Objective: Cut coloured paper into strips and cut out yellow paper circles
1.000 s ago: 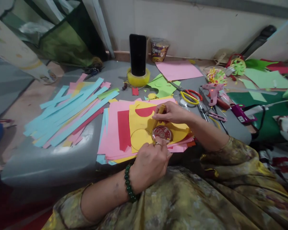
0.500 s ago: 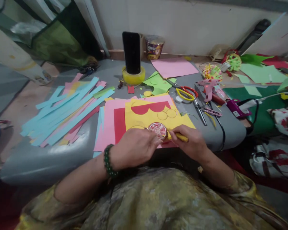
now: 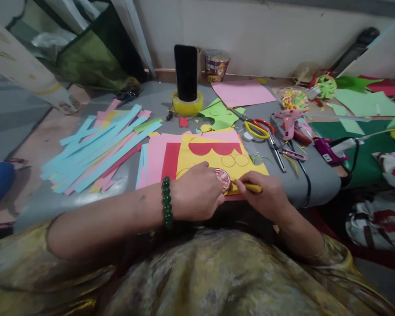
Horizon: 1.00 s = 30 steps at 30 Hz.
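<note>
The round red-and-white plastic-looking disc [image 3: 223, 179] seems light, stiff, slippery, best taken by its rim, the left grip [image 3: 197, 191] holding it, the right grip [image 3: 265, 193] clasping a yellow stick-like tool [image 3: 253, 188].

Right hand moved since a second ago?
Yes: judged against the phone, the right hand is now farther to the right and lower in the view.
</note>
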Available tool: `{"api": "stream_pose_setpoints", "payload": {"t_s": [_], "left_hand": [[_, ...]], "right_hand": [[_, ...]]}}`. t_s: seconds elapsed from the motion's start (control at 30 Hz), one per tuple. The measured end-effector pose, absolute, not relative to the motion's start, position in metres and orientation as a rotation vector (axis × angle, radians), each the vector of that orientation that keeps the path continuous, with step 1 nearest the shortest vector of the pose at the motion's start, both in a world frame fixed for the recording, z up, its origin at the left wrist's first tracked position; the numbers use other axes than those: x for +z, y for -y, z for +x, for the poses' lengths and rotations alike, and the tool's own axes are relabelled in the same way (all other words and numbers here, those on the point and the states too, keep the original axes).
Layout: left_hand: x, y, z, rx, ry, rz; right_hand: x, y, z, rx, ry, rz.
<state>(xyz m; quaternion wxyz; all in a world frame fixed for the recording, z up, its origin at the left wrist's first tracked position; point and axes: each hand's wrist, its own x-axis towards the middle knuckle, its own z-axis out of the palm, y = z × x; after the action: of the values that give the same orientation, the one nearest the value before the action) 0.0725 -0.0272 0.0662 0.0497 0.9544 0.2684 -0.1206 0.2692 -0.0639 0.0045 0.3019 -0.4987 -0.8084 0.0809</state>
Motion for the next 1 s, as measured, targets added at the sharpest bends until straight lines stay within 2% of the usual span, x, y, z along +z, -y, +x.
{"api": "stream_pose_setpoints", "payload": {"t_s": [0.13,0.23,0.33,0.53,0.77,1.0], "left_hand": [[0.064,0.031,0.072,-0.296,-0.807,2.934],[0.067,0.027,0.073,-0.410,-0.779,2.935],[0.069,0.022,0.073,-0.487,-0.734,2.959],[0.067,0.019,0.070,-0.430,-0.706,2.989],[0.071,0.015,0.073,-0.496,-0.694,2.944],[0.082,-0.007,0.081,-0.675,-0.798,2.615]], "right_hand": [[0.009,0.076,0.268,0.174,2.210,-1.253],[0.009,0.075,0.270,0.160,2.098,-1.308],[0.004,0.066,0.271,0.208,2.001,-1.379],[-0.001,0.063,0.268,0.318,1.996,-1.329],[0.015,0.082,0.268,0.307,1.988,-1.249],[0.017,0.082,0.252,0.372,2.100,-1.016]]}}
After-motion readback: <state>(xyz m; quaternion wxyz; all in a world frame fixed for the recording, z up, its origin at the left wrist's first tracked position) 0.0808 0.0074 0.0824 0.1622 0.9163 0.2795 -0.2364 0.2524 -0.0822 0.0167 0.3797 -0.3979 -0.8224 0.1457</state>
